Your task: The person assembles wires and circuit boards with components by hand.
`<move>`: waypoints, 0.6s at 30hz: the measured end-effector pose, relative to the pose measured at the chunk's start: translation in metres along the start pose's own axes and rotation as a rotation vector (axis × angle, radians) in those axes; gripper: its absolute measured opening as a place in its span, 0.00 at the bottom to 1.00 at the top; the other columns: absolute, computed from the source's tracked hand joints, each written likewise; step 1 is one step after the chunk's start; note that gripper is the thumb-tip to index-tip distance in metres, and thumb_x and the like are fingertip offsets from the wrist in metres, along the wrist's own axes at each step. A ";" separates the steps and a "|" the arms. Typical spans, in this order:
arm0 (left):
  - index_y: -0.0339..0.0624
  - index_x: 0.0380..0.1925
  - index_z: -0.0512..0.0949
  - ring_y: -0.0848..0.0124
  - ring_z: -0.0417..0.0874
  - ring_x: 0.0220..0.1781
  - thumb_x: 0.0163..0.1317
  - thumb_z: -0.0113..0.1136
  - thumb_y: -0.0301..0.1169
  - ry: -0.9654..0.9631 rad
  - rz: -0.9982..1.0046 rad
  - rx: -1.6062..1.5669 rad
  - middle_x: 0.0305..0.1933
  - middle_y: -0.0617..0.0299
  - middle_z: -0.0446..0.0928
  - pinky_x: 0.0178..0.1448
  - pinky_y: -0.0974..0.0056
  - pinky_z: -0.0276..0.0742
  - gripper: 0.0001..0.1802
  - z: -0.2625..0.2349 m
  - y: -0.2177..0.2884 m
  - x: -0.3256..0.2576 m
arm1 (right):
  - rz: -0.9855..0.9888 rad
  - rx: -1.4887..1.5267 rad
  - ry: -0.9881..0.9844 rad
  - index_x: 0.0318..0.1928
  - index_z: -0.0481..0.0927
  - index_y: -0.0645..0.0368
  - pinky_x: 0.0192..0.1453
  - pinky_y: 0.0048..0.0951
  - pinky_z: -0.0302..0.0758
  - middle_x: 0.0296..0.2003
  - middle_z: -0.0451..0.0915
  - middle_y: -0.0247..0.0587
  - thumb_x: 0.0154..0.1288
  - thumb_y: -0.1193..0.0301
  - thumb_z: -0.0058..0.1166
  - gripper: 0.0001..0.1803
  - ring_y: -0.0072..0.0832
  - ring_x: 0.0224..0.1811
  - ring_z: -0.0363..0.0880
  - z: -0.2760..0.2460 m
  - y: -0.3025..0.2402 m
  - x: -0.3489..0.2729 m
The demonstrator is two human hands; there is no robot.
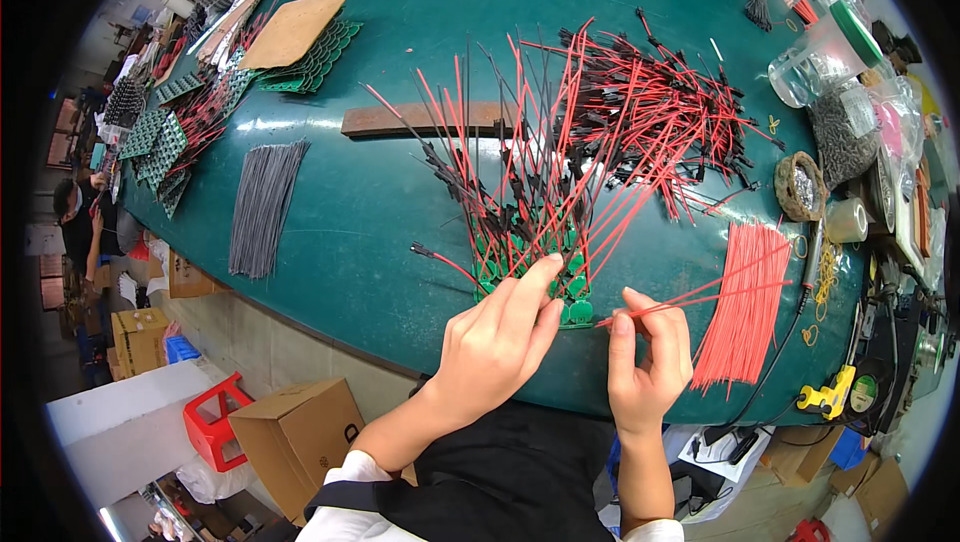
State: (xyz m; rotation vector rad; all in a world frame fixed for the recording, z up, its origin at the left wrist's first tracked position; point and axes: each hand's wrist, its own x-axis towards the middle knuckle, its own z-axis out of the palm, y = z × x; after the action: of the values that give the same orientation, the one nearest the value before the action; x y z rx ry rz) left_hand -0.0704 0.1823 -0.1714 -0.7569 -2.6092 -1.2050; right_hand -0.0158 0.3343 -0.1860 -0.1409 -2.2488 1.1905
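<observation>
Under my left hand (498, 340) lies a panel of round green circuit boards (577, 287). The hand's fingers are stretched over the panel's near left part, thumb and fingertips apart. Red and black wires (520, 177) with black connectors stand up from the boards in a thick tuft. Beside the panel's near right corner, my right hand (648, 362) is closed, thumb against fingers, on thin red wires (690, 298). Their tips point left to the panel edge, and their long ends reach right over a bundle of loose red wires (740, 317).
Behind the panel lie a brown bar (400, 120) and a heap of red-black connector leads (650, 102). Grey wires (267, 207) lie left. At right are a soldering iron (812, 252), a clear jar (815, 62), a tin of metallic material (800, 187) and a yellow tool (828, 394).
</observation>
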 end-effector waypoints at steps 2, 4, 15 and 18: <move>0.31 0.57 0.72 0.70 0.85 0.29 0.56 0.67 0.18 -0.002 0.025 0.002 0.30 0.58 0.81 0.34 0.69 0.83 0.27 0.002 0.000 -0.001 | 0.012 -0.006 -0.035 0.42 0.80 0.71 0.37 0.30 0.79 0.35 0.83 0.48 0.58 0.86 0.60 0.10 0.34 0.33 0.81 -0.003 0.001 -0.002; 0.31 0.59 0.70 0.70 0.85 0.28 0.55 0.67 0.17 0.033 0.023 -0.025 0.29 0.59 0.81 0.34 0.68 0.83 0.30 0.002 -0.002 -0.003 | 0.024 0.011 -0.026 0.41 0.80 0.71 0.37 0.31 0.79 0.35 0.83 0.48 0.57 0.86 0.60 0.10 0.35 0.33 0.81 0.001 0.006 -0.007; 0.31 0.42 0.81 0.69 0.86 0.35 0.55 0.67 0.16 0.095 -0.158 -0.412 0.36 0.56 0.82 0.40 0.69 0.84 0.13 0.004 0.001 -0.024 | -0.043 -0.008 -0.054 0.38 0.79 0.69 0.39 0.32 0.81 0.35 0.83 0.47 0.56 0.87 0.62 0.09 0.38 0.35 0.83 0.006 0.008 -0.008; 0.33 0.38 0.82 0.65 0.85 0.35 0.53 0.70 0.17 0.082 -0.119 -0.407 0.36 0.55 0.83 0.38 0.67 0.82 0.11 0.011 -0.006 -0.026 | -0.062 0.010 -0.070 0.37 0.79 0.68 0.39 0.32 0.81 0.35 0.84 0.47 0.55 0.87 0.62 0.10 0.38 0.35 0.83 0.006 0.007 -0.008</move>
State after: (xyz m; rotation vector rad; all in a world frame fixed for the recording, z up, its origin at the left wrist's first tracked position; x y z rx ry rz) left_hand -0.0509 0.1774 -0.1918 -0.6019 -2.3989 -1.7937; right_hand -0.0140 0.3310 -0.1977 -0.0261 -2.2899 1.1903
